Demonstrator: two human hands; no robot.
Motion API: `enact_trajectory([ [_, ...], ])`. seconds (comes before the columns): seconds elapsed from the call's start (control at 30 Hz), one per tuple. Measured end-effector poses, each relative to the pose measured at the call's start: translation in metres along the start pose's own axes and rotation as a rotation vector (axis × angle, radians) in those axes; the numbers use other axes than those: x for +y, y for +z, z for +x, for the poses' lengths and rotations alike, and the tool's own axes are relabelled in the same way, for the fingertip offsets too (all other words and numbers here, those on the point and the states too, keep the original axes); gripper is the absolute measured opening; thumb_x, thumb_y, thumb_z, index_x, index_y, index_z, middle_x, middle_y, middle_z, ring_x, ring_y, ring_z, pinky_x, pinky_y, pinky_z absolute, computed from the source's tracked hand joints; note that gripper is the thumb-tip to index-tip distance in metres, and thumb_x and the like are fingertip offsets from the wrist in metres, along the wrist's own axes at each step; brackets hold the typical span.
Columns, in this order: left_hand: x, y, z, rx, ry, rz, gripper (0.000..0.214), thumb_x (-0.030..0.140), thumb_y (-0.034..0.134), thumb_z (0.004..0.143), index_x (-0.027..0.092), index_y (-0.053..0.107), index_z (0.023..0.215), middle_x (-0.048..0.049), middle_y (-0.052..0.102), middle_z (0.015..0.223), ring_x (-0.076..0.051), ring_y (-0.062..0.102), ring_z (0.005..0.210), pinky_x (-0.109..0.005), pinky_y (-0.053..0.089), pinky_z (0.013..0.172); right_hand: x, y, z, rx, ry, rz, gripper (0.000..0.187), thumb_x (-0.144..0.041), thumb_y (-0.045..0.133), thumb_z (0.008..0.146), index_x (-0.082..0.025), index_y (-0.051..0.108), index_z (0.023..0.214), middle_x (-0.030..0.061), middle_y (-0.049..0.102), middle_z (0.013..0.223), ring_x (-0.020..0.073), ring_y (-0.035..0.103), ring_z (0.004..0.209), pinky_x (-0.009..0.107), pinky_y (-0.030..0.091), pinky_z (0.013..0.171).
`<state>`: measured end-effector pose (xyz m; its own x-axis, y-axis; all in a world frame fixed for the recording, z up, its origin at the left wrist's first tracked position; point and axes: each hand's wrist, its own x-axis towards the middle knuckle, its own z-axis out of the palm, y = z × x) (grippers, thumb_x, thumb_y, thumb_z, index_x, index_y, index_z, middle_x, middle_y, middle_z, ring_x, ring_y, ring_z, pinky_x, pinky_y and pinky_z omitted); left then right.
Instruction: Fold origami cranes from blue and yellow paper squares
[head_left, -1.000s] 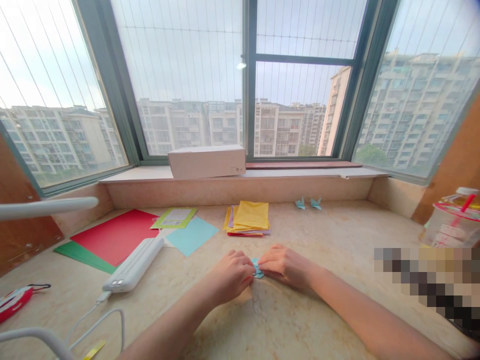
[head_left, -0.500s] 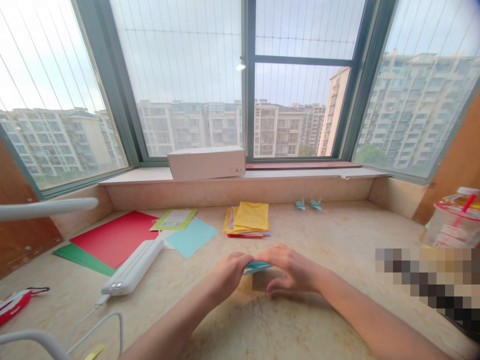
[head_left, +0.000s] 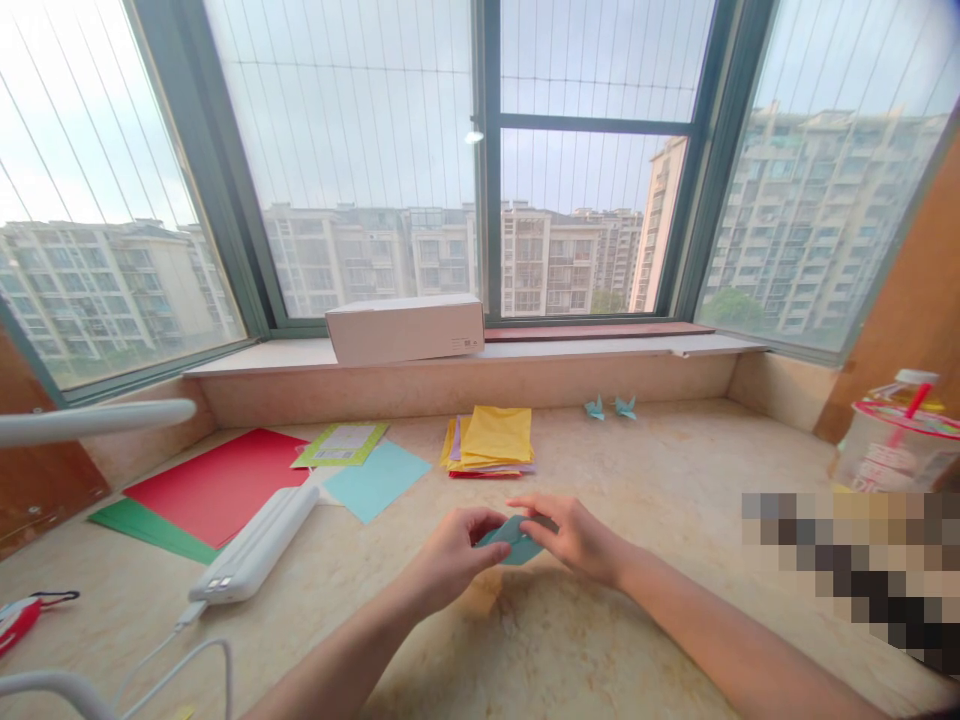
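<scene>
A small folded piece of light blue origami paper [head_left: 519, 546] is held between my two hands, just above the stone counter. My left hand [head_left: 461, 548] pinches its left end, thumb on the near face and fingers behind. On the other end, my right hand [head_left: 577, 535] grips with thumb and fingers, its index finger reaching over the top. Two small blue paper cranes [head_left: 595, 407] stand at the back of the counter. Beyond my hands lies a stack of folded yellow, purple and red paper [head_left: 496, 436].
To the left are a light blue sheet [head_left: 381, 480], a red sheet [head_left: 217, 485], a green sheet [head_left: 150, 530], a green packet [head_left: 341, 444] and a white power bank [head_left: 255, 545] with a cable. A white box [head_left: 406, 330] rests on the sill. A plastic cup [head_left: 896, 445] stands right.
The folded paper has been tilted so its broad face shows now. My left thumb has moved onto its near side, and my right fingers have shifted along it. The view has swung slightly.
</scene>
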<state>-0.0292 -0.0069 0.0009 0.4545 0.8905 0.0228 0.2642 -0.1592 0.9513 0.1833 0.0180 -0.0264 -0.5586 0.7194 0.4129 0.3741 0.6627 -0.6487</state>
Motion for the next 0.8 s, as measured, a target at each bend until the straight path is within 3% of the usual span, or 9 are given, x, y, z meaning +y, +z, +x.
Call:
enact_trajectory([
  [0.07, -0.003, 0.0, 0.002, 0.031, -0.018, -0.016, 0.027, 0.017, 0.064, 0.071, 0.012, 0.072, 0.096, -0.0049, 0.073, 0.092, -0.02, 0.064, 0.084, -0.029, 0.046, 0.076, -0.001, 0.002, 0.001, 0.025, 0.029, 0.048, 0.032, -0.028, 0.053, 0.095, -0.022, 0.058, 0.126, 0.005, 0.072, 0.099, 0.018, 0.068, 0.087, 0.031, 0.053, 0.08],
  [0.17, -0.005, -0.001, 0.003, 0.075, -0.025, 0.042, 0.024, 0.017, 0.06, 0.071, 0.012, 0.074, 0.091, -0.0034, 0.072, 0.084, -0.018, 0.063, 0.077, -0.028, 0.045, 0.071, -0.004, 0.001, 0.002, 0.037, -0.018, -0.018, 0.024, -0.03, 0.056, 0.094, -0.022, 0.064, 0.115, 0.0075, 0.067, 0.111, 0.0208, 0.064, 0.101, 0.035, 0.051, 0.09],
  [0.37, -0.011, -0.003, 0.004, 0.123, -0.002, 0.318, 0.022, 0.021, 0.057, 0.075, 0.013, 0.074, 0.086, -0.0024, 0.072, 0.08, -0.02, 0.063, 0.077, -0.027, 0.045, 0.069, -0.004, 0.0, 0.0, -0.09, -0.037, -0.205, 0.037, -0.032, 0.067, 0.087, -0.026, 0.064, 0.123, 0.0086, 0.059, 0.125, 0.0242, 0.06, 0.109, 0.042, 0.046, 0.099],
  [0.5, -0.017, -0.002, 0.004, 0.145, -0.017, 0.501, 0.022, 0.02, 0.056, 0.079, 0.017, 0.073, 0.093, -0.0031, 0.074, 0.089, -0.021, 0.065, 0.086, -0.028, 0.046, 0.074, 0.002, 0.003, 0.0, -0.16, -0.027, -0.229, 0.04, -0.029, 0.063, 0.09, -0.028, 0.06, 0.13, 0.0084, 0.059, 0.127, 0.0241, 0.059, 0.109, 0.041, 0.045, 0.099],
  [0.67, -0.022, 0.001, 0.003, 0.212, -0.005, 0.611, 0.033, 0.018, 0.056, 0.084, 0.018, 0.061, 0.117, -0.0064, 0.072, 0.104, -0.021, 0.064, 0.099, -0.032, 0.046, 0.086, 0.003, 0.004, 0.002, -0.197, -0.037, -0.177, 0.04, -0.029, 0.059, 0.093, -0.027, 0.058, 0.133, 0.0083, 0.06, 0.122, 0.0229, 0.058, 0.108, 0.038, 0.044, 0.099],
  [0.8, -0.023, 0.003, 0.001, 0.226, 0.05, 0.679, 0.026, 0.015, 0.057, 0.085, 0.019, 0.06, 0.11, -0.0073, 0.069, 0.108, -0.021, 0.062, 0.103, -0.035, 0.046, 0.091, 0.001, 0.004, 0.002, -0.202, -0.045, -0.161, 0.039, -0.03, 0.056, 0.094, -0.026, 0.058, 0.133, 0.0078, 0.06, 0.119, 0.0212, 0.057, 0.108, 0.035, 0.045, 0.098],
])
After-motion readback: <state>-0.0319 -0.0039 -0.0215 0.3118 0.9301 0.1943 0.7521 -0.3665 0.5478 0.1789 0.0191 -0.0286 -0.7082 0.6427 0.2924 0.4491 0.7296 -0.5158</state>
